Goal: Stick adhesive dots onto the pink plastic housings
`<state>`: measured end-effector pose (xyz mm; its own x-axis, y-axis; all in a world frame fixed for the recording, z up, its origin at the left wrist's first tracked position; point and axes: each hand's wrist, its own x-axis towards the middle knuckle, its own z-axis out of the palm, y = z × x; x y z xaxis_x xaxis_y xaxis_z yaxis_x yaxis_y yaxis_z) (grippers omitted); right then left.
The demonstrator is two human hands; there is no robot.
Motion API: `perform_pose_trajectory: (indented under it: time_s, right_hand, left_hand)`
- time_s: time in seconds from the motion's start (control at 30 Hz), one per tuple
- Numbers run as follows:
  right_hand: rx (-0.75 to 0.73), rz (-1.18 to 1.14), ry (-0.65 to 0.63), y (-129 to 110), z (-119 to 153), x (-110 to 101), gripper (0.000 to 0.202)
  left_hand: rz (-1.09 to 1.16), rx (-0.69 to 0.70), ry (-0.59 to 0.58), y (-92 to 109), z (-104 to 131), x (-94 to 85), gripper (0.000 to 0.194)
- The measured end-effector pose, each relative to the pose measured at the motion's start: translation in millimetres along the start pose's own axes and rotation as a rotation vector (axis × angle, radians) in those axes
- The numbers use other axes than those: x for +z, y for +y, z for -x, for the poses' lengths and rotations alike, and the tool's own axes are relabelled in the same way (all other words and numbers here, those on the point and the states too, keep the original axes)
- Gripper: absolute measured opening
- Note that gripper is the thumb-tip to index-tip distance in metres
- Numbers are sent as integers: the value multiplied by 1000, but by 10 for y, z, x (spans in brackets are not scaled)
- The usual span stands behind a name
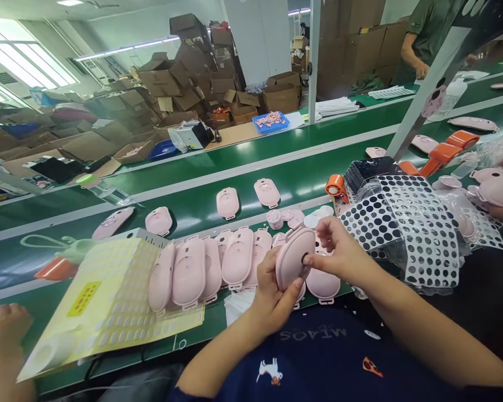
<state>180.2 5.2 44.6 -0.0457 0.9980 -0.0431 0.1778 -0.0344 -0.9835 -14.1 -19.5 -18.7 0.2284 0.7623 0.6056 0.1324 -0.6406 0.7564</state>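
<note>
My left hand [272,298] grips a pale pink oval plastic shell [291,259], tilted up on its edge above the bench. My right hand [337,248] is at the shell's right side with its fingers curled. Its thumb tip presses on a small black round sticker [305,258] on the shell's face. Behind and left of my hands, several similar pink shells [188,271] stand leaning in a row. Another pink shell [323,283] lies just under my right hand. Sheets of black round stickers [419,223] are spread at the right.
Beyond the row runs a green conveyor belt [193,192] carrying spaced pink shells. A yellow sticker sheet [104,301] lies left, near another person's hand [4,329]. Orange tape dispensers [450,151] and a slanted metal post [427,84] stand right. Small pink discs [275,219] are stacked ahead.
</note>
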Motion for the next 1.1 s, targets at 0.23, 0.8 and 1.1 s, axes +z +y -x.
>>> perform_pose_trajectory:
  time_s: [0.23,0.8,1.1]
  right_hand:
    - [-52,-387,-173,193,26,265,54]
    - [-192,1101,29,480,-1088,114,37]
    - [-269,1410,-236,810,-1355,463,35]
  left_hand:
    - [3,-270,-127,-1,-22,-209,68]
    - [488,-839,684,-216,196,-521,85]
    - [667,-845,524,-143,165,-451,84]
